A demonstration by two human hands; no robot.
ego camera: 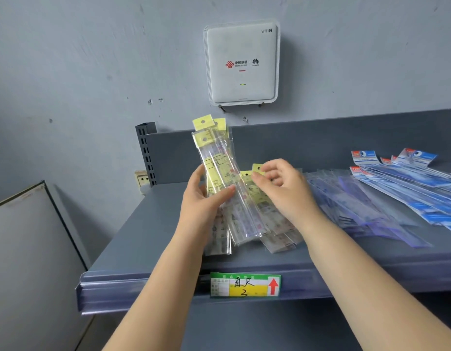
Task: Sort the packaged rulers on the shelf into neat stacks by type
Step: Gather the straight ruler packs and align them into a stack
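Note:
My left hand (203,198) grips a small bundle of yellow-header packaged rulers (214,153), held upright above the grey shelf (143,239). My right hand (280,183) pinches the yellow top of another clear-sleeved ruler (256,169) that lies on a loose pile of the same kind (275,231). To the right lie bluish transparent rulers (351,206) in an untidy spread. Further right sits a fan of blue-and-white packaged rulers (406,178) with red-cornered headers.
A white WiFi router (242,64) hangs on the wall above the shelf. A green and yellow price label (244,285) is clipped to the shelf's front edge. A slotted shelf upright (146,150) stands at the back left, with a wall socket (142,177) beside it. A grey panel (29,244) leans at left.

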